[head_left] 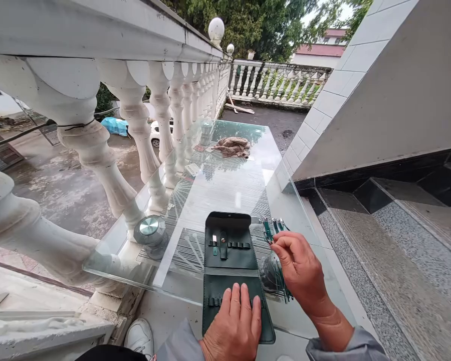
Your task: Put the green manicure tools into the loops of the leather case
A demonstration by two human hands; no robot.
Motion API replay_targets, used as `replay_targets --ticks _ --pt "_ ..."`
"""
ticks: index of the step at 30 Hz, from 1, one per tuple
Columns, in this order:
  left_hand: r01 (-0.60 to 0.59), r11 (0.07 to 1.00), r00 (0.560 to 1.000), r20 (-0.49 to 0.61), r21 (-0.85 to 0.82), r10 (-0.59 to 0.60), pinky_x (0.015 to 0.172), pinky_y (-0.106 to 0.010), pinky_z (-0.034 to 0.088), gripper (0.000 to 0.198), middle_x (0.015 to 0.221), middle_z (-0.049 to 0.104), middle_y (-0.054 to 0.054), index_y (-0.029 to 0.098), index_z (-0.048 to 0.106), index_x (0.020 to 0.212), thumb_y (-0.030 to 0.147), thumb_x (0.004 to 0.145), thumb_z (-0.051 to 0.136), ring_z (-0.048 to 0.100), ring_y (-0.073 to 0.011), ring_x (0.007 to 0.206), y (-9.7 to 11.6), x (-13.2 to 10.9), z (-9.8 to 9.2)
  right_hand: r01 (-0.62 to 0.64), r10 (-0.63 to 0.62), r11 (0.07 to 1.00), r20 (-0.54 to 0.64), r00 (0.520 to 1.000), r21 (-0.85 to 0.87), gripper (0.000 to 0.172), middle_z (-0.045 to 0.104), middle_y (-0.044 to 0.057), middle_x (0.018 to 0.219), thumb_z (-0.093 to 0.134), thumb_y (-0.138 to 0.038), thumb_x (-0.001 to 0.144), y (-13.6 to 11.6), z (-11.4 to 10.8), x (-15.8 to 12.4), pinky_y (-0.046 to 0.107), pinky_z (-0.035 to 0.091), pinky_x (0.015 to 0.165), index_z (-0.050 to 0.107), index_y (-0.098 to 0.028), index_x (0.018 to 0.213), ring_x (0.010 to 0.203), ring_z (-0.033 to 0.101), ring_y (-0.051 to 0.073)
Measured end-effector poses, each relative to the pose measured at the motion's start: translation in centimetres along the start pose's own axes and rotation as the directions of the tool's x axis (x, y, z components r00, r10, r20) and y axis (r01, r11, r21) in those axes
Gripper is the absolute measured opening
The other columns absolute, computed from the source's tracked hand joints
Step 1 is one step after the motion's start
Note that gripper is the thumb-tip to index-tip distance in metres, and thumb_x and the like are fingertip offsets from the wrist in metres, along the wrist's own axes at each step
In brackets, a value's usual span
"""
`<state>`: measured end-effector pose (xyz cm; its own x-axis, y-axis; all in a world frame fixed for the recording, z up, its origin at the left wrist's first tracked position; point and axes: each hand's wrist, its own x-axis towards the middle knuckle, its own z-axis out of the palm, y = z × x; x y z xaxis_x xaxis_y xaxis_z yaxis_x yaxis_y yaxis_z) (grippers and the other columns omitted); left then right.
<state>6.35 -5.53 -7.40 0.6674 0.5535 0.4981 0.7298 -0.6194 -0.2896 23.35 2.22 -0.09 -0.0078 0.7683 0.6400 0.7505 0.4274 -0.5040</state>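
A dark green manicure case (231, 258) lies unfolded on the glass table. My left hand (235, 321) rests flat on its lower panel, fingers stretched out over the row of elastic loops. In the upper panel sit a small green-handled tool (215, 245) and a snapped leather sheath (223, 245); the other loops there look unfilled. To the right of the case, my right hand (298, 268) is closed in a pinch at the lower end of a green nail clipper (266, 229). More green clippers (278, 224) lie beside it. Several thin green tools (283, 286) are partly hidden by this hand.
The glass tabletop (229, 185) stands on faceted supports, one with a round metal cap (152, 225). A crumpled brown cloth (233, 147) lies at its far end. White balusters (135, 125) line the left; stone steps (394, 225) rise on the right.
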Motion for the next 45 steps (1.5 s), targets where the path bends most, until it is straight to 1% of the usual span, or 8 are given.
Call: replay_targets --ticks 3,8,16,19,23,29,36,45 --pt "-0.037 0.999 0.999 0.013 0.029 0.037 0.091 -0.048 0.036 0.04 0.118 0.059 -0.019 0.01 0.052 0.123 0.029 0.088 0.043 0.057 -0.0297 0.106 0.0 0.0 0.1 -0.024 0.029 0.995 0.045 0.999 -0.102 0.016 0.054 0.004 0.083 0.042 -0.022 0.089 2.4 0.6 0.2 0.032 0.045 0.074 0.045 -0.023 0.073 0.082 0.054 0.018" --pt "-0.041 0.999 0.999 0.015 0.033 0.041 0.091 -0.049 0.036 0.039 0.117 0.06 -0.02 0.01 0.053 0.121 0.029 0.088 0.042 0.057 -0.0303 0.106 0.0 0.0 0.1 0.045 0.002 0.968 0.189 0.982 -0.245 0.016 0.049 0.003 0.076 0.04 -0.023 0.089 4.8 3.0 -0.1 0.029 0.042 0.06 0.043 -0.023 0.073 0.065 0.049 0.016" --pt "-0.059 0.998 0.998 0.009 0.009 0.059 0.089 -0.047 0.036 0.037 0.113 0.062 -0.017 0.009 0.054 0.118 0.025 0.088 0.039 0.058 -0.0304 0.105 -0.4 0.2 -0.6 0.086 -0.004 0.924 0.217 0.976 -0.373 0.019 0.051 0.005 0.076 0.04 -0.022 0.088 6.4 4.5 -0.2 0.031 0.04 0.059 0.047 -0.021 0.071 0.066 0.048 0.018" --pt "-0.068 0.998 0.997 0.031 0.01 0.068 0.089 -0.047 0.037 0.037 0.114 0.062 -0.017 0.009 0.053 0.119 0.025 0.089 0.04 0.057 -0.0307 0.105 -0.6 0.3 -1.0 0.084 -0.014 0.93 0.194 0.981 -0.359 0.019 0.053 0.005 0.078 0.043 -0.024 0.088 5.7 4.1 0.0 0.032 0.041 0.064 0.05 -0.021 0.071 0.07 0.049 0.019" --pt "-0.07 0.998 0.997 0.032 0.009 0.07 0.088 -0.047 0.037 0.037 0.114 0.062 -0.018 0.008 0.053 0.119 0.026 0.089 0.04 0.057 -0.0317 0.105 -0.7 0.4 -1.3 0.102 -0.069 0.972 0.161 0.985 -0.212 0.015 0.056 0.005 0.081 0.044 -0.022 0.089 2.6 3.7 0.4 0.032 0.042 0.074 0.053 -0.02 0.077 0.079 0.052 0.018" --pt "-0.074 0.997 0.996 0.04 -0.006 0.074 0.088 -0.049 0.036 0.038 0.114 0.061 -0.02 0.006 0.053 0.119 0.025 0.089 0.039 0.057 -0.0328 0.105 -0.3 0.2 -0.9 0.151 -0.131 0.988 0.331 0.935 -0.036 0.014 0.058 0.005 0.083 0.046 -0.018 0.088 -2.6 5.3 -0.6 0.029 0.044 0.071 0.058 -0.019 0.081 0.079 0.053 0.016" --pt "-0.086 0.992 0.995 0.047 -0.098 0.09 0.089 -0.053 0.035 0.036 0.108 0.062 -0.016 0.007 0.054 0.118 0.022 0.088 0.039 0.058 -0.0328 0.099 -0.1 0.1 -0.5 0.228 -0.1 0.959 0.552 0.828 -0.168 0.016 0.056 0.005 0.083 0.05 -0.015 0.085 -4.9 7.3 -1.6 0.029 0.044 0.067 0.062 -0.019 0.095 0.077 0.047 0.017" --pt "-0.092 0.994 0.996 -0.011 -0.06 0.091 0.09 -0.055 0.034 0.037 0.107 0.063 -0.016 0.005 0.054 0.118 0.021 0.088 0.038 0.058 -0.033 0.098 -0.2 0.0 -0.4 0.264 -0.038 0.927 0.633 0.773 -0.265 0.018 0.055 0.006 0.086 0.053 -0.02 0.085 -5.1 7.0 -1.5 0.03 0.043 0.069 0.063 -0.02 0.099 0.078 0.045 0.018"
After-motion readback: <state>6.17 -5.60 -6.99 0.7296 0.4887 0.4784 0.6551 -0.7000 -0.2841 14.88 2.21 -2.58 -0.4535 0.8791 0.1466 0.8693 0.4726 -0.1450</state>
